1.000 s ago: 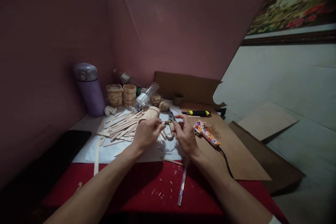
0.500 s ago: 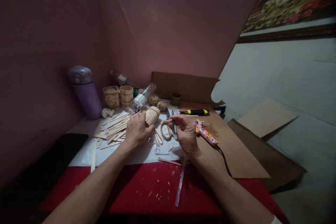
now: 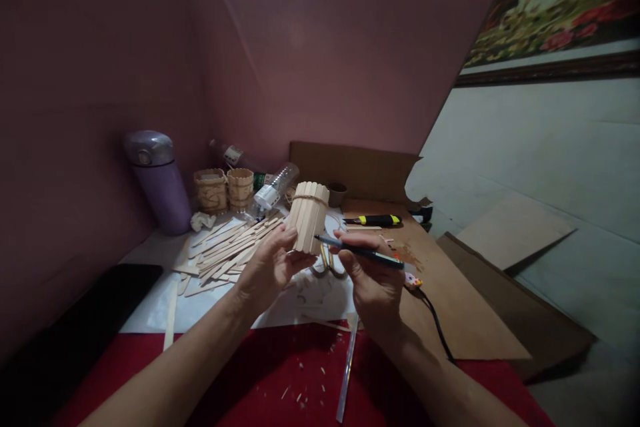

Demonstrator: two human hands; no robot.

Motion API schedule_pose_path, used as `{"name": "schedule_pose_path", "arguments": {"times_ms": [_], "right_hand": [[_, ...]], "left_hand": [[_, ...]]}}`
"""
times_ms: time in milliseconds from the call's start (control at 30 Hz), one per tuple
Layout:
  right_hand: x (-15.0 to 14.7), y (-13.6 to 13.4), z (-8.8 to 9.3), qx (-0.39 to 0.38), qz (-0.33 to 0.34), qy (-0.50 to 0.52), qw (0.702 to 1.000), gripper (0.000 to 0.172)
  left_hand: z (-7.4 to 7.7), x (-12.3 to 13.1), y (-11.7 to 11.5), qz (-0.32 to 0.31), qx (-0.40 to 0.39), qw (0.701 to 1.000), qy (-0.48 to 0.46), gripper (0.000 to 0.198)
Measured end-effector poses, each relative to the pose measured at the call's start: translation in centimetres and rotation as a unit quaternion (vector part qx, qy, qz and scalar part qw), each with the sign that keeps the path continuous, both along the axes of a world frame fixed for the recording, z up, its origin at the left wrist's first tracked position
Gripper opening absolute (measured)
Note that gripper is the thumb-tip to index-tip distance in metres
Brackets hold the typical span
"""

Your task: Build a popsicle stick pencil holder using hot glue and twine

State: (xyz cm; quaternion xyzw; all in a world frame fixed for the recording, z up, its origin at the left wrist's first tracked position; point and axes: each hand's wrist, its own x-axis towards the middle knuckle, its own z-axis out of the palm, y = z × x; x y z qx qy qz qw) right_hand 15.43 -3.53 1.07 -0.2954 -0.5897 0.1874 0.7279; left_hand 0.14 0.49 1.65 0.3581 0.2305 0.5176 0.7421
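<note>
My left hand grips the lower end of a cup made of wooden craft sticks, held nearly upright above the table. A twine band circles the cup close to its top. Between the thumb and fingers of my right hand is a dark pen. Its tip points left and is at the lower part of the cup's side; whether it touches cannot be told. Behind and below the cup lie scissors, partly hidden. Loose craft sticks are spread on white paper left of the cup.
A purple bottle, two decorated stick cups and clear plastic bottles stand or lie at the back. On the right, a cardboard sheet carries a utility knife and a corded glue gun. A clear glue stick lies in front.
The cup has been lifted and turned from lying tilted to nearly upright. My right hand has swung the pen around so its tip is at the cup.
</note>
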Motion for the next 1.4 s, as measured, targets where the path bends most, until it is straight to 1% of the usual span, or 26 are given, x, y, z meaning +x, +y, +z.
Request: {"name": "schedule_pose_path", "arguments": {"times_ms": [67,167,300,400,467,567,667,767,900,1033,1200,1400], "right_hand": [[-0.2,-0.2,-0.2,-0.001,0.011,0.010,1.000,0.011],[-0.3,-0.3,-0.7,0.007,0.016,-0.012,1.000,0.012],[-0.3,-0.2,-1.5,0.041,-0.008,-0.042,0.998,0.014],[-0.5,-0.1,-1.7,0.043,-0.019,-0.046,0.998,0.014],[-0.6,-0.1,-1.7,0.035,-0.025,-0.043,0.998,0.013],[-0.6,0.0,-1.8,0.022,-0.035,-0.037,0.998,0.011],[-0.4,0.0,-1.8,0.016,-0.052,-0.048,0.997,0.012],[-0.3,-0.1,-1.6,0.022,-0.072,-0.086,0.993,0.016],[-0.2,-0.2,-1.4,0.036,-0.086,-0.104,0.990,0.017],[-0.3,-0.2,-1.6,0.025,-0.088,-0.101,0.991,0.017],[-0.3,-0.1,-1.7,0.025,-0.084,-0.096,0.992,0.017],[-0.3,-0.1,-1.6,0.017,-0.087,-0.102,0.991,0.016]], "left_hand": [[0.2,0.3,-0.4,-0.031,0.023,0.999,-0.018,0.035],[0.6,0.6,-0.9,-0.050,0.057,0.997,-0.024,0.040],[0.9,0.7,-1.2,-0.044,0.061,0.997,-0.012,0.044],[0.8,0.7,-1.2,-0.036,0.053,0.998,-0.008,0.047],[0.7,0.8,-1.3,-0.027,0.041,0.999,-0.005,0.047],[0.5,1.0,-1.4,-0.013,0.021,1.000,0.007,0.041],[0.2,1.2,-1.3,-0.015,0.027,0.999,0.016,0.042],[-0.1,1.2,-1.2,-0.019,0.034,0.999,0.019,0.046],[-0.1,1.0,-1.0,-0.002,0.038,0.999,0.017,0.042],[-0.1,1.0,-0.9,-0.011,0.047,0.999,0.009,0.043],[-0.5,1.0,-0.8,-0.017,0.057,0.998,0.019,0.051],[-0.5,1.1,-0.6,-0.006,0.058,0.998,0.020,0.045]]}}
